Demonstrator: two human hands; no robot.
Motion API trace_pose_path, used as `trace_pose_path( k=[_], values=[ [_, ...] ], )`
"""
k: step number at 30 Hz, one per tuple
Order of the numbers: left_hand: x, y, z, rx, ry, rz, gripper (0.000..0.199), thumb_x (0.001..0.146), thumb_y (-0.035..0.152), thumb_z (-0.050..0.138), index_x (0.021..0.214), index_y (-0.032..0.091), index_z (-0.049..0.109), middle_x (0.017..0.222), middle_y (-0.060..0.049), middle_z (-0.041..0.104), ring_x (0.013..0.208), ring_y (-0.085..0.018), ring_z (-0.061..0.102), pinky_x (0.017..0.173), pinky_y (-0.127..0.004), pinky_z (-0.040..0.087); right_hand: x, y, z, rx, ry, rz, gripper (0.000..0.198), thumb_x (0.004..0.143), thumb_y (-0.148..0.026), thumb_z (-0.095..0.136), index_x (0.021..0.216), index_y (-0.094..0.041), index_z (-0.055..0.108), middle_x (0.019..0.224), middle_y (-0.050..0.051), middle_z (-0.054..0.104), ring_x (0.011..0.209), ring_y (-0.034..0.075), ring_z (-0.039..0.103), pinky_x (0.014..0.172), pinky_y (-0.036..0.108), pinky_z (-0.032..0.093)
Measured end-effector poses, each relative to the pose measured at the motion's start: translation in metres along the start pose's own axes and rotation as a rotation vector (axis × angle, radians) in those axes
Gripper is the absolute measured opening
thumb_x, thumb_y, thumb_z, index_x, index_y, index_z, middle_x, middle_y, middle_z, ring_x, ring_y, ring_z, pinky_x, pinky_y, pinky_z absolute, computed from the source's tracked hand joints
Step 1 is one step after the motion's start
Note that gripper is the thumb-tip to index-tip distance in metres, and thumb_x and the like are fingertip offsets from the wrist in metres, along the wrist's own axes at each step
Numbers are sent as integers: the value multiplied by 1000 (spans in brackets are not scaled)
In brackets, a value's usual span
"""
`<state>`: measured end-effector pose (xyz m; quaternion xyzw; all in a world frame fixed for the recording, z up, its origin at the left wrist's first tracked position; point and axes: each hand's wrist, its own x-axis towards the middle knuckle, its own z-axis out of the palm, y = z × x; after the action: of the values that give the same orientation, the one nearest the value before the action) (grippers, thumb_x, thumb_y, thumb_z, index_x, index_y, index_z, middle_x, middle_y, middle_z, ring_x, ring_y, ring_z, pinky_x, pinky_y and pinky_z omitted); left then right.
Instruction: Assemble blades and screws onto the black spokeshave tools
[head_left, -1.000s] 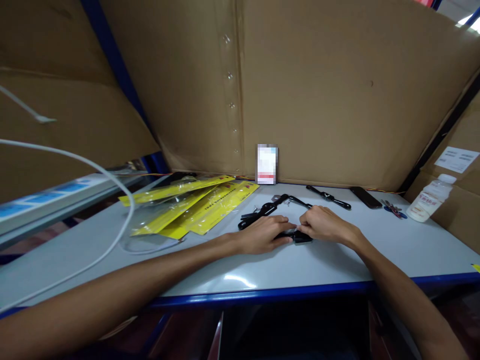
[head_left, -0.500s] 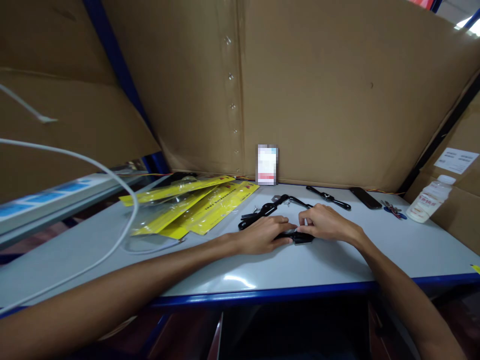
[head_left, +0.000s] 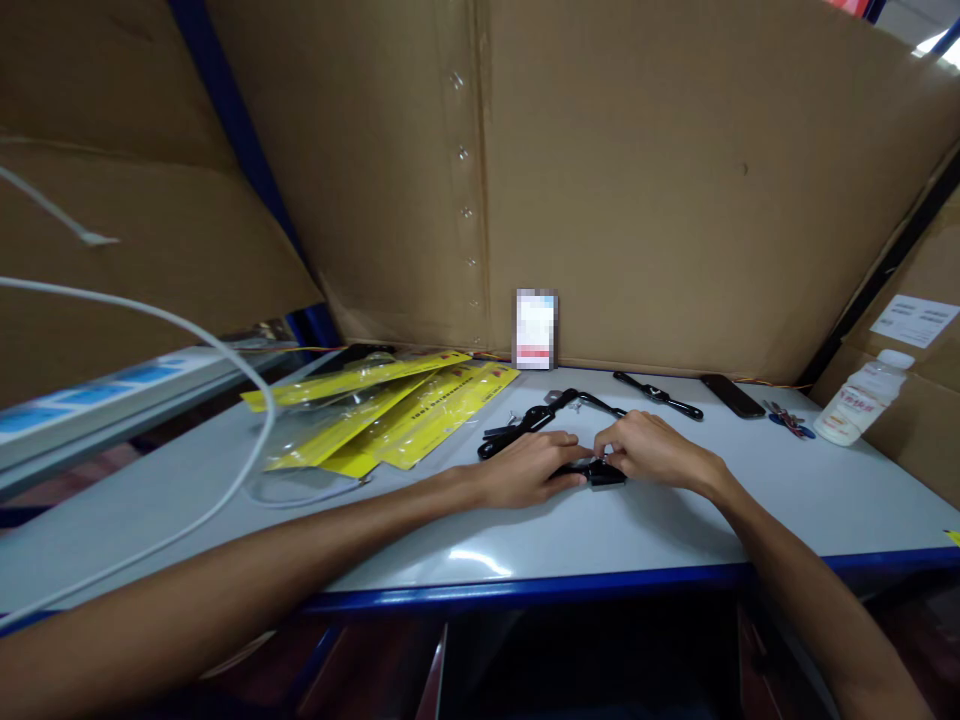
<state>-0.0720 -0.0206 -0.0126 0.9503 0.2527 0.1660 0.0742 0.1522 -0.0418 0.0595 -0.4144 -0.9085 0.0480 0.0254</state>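
Note:
My left hand [head_left: 529, 470] is closed on the handle of a black spokeshave [head_left: 607, 474], holding it low against the table. At the tool's middle, the fingertips of my right hand [head_left: 649, 448] are pinched together. Whatever small piece is between them cannot be made out. The far handle is hidden behind my right hand. Just beyond my left hand lies a second black spokeshave [head_left: 517, 432], with small loose metal parts near it. Another spokeshave [head_left: 658, 396] rests farther back on the right.
Yellow blister packs [head_left: 431, 420] are piled on the left, beside a white cable [head_left: 255, 375] and a power strip [head_left: 112, 385]. A phone with a lit screen [head_left: 534, 330] leans on the cardboard wall. At right are a dark phone [head_left: 731, 396], small tools [head_left: 787, 420] and a bottle [head_left: 859, 400].
My right fingertips have shifted slightly on the spokeshave, showing more of its middle. My left hand stays in place around the handle.

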Motion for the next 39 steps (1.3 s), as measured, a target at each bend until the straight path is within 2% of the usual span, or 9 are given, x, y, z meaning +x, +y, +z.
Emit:
trace_pose_path(
  k=[4, 8, 11, 16, 22, 26, 30, 36, 39],
  values=[
    [0, 1, -1, 16, -4, 5, 29, 102, 36, 51, 121, 18, 64, 100, -8, 66, 91, -23, 65, 80, -33, 49, 0, 3, 1, 43, 10, -48, 33, 77, -2, 51, 87, -21, 76, 80, 3, 70, 72, 15, 55, 63, 26, 29],
    [1, 1, -1, 37, -22, -2, 29, 102, 35, 51, 122, 18, 63, 103, -8, 66, 93, -24, 65, 80, -33, 49, 0, 2, 0, 53, 28, -30, 21, 81, -10, 56, 84, -21, 74, 70, 1, 65, 64, 13, 47, 61, 27, 27],
    [1, 2, -1, 51, -38, -10, 28, 102, 35, 51, 121, 17, 64, 102, -8, 66, 93, -24, 65, 80, -33, 49, 1, 0, 2, 78, 25, -42, 23, 78, -6, 54, 81, -20, 72, 65, -1, 61, 60, 12, 43, 60, 26, 27],
    [2, 2, -1, 60, -44, -15, 28, 103, 35, 49, 115, 16, 66, 101, -9, 66, 91, -24, 65, 78, -33, 49, 3, 1, 5, 116, -25, -82, 18, 80, -6, 54, 73, -17, 67, 68, 0, 63, 61, 11, 47, 61, 25, 29],
    [1, 1, -2, 45, -32, -7, 32, 104, 33, 49, 129, 19, 62, 110, -10, 68, 99, -25, 66, 86, -35, 50, 1, -1, 4, 85, 12, 23, 38, 80, -4, 55, 114, -16, 67, 84, 5, 70, 73, 16, 56, 62, 25, 29],
    [1, 0, -1, 46, -25, -6, 33, 104, 33, 49, 130, 18, 62, 109, -9, 68, 98, -24, 66, 85, -34, 50, 1, -1, 4, 51, -14, 46, 32, 84, -8, 56, 110, -17, 73, 81, 6, 70, 76, 18, 58, 65, 27, 30],
    [1, 1, -1, 44, -18, -1, 32, 104, 34, 49, 129, 19, 62, 107, -9, 68, 97, -24, 66, 84, -34, 50, 2, 0, 6, 66, 20, 64, 38, 84, -9, 57, 117, -17, 72, 82, 5, 70, 82, 20, 59, 68, 27, 32],
    [1, 1, -1, 46, -19, 0, 31, 103, 34, 50, 128, 19, 62, 106, -8, 68, 96, -24, 66, 83, -33, 50, 1, -1, 2, 12, 4, 23, 36, 79, 1, 52, 93, -21, 76, 82, 4, 70, 76, 16, 57, 64, 26, 29],
    [1, 1, -1, 54, -11, 8, 30, 103, 34, 51, 124, 18, 64, 102, -8, 67, 92, -23, 66, 80, -32, 50, 2, -1, 0, 12, 19, -8, 41, 78, 4, 50, 93, -22, 77, 87, 4, 71, 79, 15, 58, 64, 26, 29]
  ],
)
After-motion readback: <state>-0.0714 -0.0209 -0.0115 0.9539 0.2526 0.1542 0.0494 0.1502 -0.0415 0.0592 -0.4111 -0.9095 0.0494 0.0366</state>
